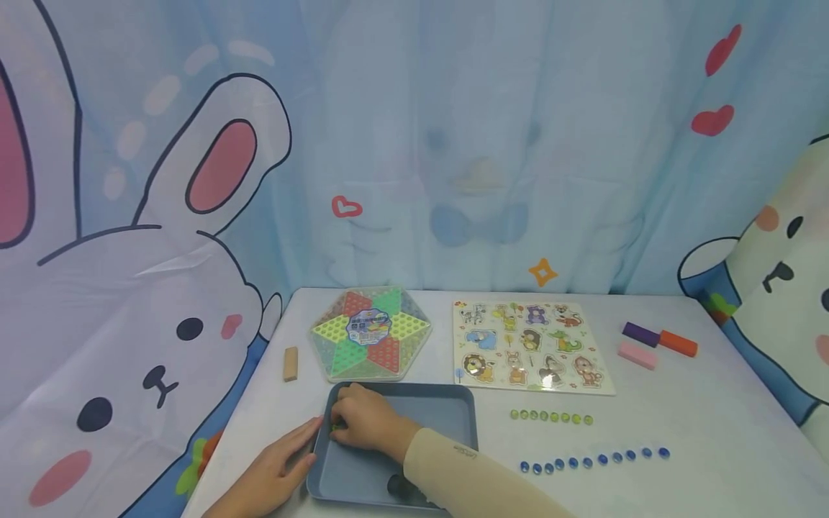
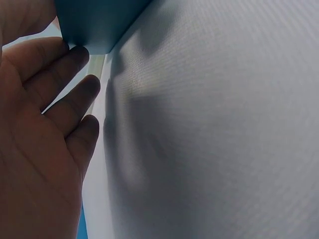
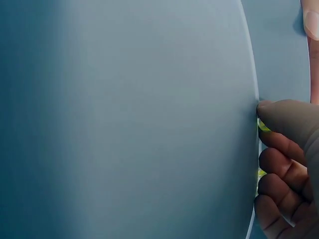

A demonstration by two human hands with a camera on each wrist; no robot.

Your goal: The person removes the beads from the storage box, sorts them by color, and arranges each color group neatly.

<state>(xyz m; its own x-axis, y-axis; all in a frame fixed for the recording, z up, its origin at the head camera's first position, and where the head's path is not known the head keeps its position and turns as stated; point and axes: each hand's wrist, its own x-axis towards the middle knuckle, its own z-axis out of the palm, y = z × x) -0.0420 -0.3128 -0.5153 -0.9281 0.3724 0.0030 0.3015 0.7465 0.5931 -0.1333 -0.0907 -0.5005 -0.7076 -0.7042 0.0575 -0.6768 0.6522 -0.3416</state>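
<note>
Inside the left part of a blue-grey tray (image 1: 427,399), my right hand (image 1: 368,417) reaches down with curled fingers. In the right wrist view its thumb and index finger pinch a yellow-green glass bead (image 3: 263,126). Another bit of yellow-green (image 3: 261,173) shows by the lower fingers, mostly hidden by them. My left hand (image 1: 275,467) lies at the tray's left side, fingers extended, fingertips right at the outer wall. The left wrist view shows that palm and the tray's side (image 2: 94,25) above the white cloth.
Right of the tray run a row of yellow-green beads (image 1: 553,417) and a row of blue beads (image 1: 587,462). Behind are a hexagonal star-patterned game board (image 1: 350,360) and an animal puzzle board (image 1: 518,342). Purple (image 1: 641,334), orange (image 1: 678,343), pink (image 1: 637,355) and wooden blocks (image 1: 291,364) lie outward.
</note>
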